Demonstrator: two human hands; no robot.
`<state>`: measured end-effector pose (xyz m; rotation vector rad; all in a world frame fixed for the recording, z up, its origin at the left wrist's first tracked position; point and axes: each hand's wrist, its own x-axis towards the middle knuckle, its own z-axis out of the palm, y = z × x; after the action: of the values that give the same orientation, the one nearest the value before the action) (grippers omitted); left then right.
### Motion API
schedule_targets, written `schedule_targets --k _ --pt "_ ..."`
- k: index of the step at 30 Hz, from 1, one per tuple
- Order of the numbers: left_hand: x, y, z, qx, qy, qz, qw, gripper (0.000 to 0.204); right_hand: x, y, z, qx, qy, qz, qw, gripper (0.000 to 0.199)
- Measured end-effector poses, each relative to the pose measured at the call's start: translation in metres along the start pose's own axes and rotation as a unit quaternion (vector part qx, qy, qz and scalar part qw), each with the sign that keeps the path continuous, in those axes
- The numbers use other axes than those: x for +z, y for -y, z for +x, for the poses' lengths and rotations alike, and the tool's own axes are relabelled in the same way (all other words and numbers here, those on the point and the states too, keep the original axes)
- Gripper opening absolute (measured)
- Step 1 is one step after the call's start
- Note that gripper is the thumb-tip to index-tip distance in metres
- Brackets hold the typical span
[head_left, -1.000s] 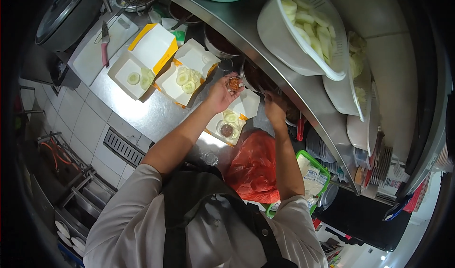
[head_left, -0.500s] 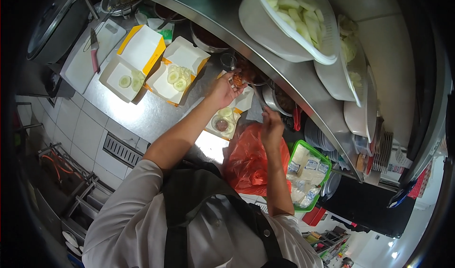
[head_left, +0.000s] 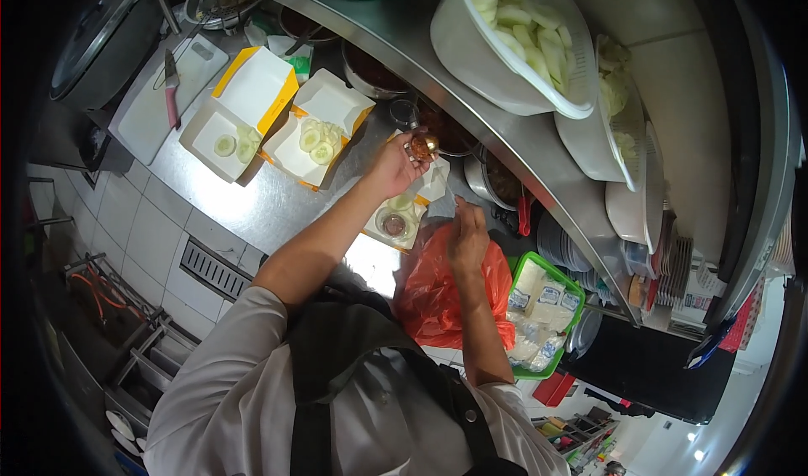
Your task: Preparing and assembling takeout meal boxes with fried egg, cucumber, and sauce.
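My left hand (head_left: pixel 397 166) curls round a small clear sauce cup (head_left: pixel 421 148), probably light, flexible, best held low; my right hand (head_left: pixel 468 237) grips a spoon (head_left: pixel 433 143).

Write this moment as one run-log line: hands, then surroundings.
left hand: holding small filled cup | right hand: gripping spoon, its bowl at that cup | nearby: three open boxes, cucumber slices, red bag
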<state>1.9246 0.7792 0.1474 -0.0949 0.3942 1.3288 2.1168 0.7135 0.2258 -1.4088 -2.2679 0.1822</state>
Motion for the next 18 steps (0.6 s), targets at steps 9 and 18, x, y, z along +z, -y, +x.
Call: schedule_targets --k 9,18 --pt "-0.011 -0.012 -0.004 -0.007 0.011 -0.015 1.000 0.032 0.021 -0.027 0.014 0.275 -0.019 0.454 0.847 0.025" --pt "-0.017 -0.017 -0.075 -0.109 0.103 0.079 0.986 0.034 0.014 -0.019 0.059 0.079 0.046 0.056 0.994 0.031"
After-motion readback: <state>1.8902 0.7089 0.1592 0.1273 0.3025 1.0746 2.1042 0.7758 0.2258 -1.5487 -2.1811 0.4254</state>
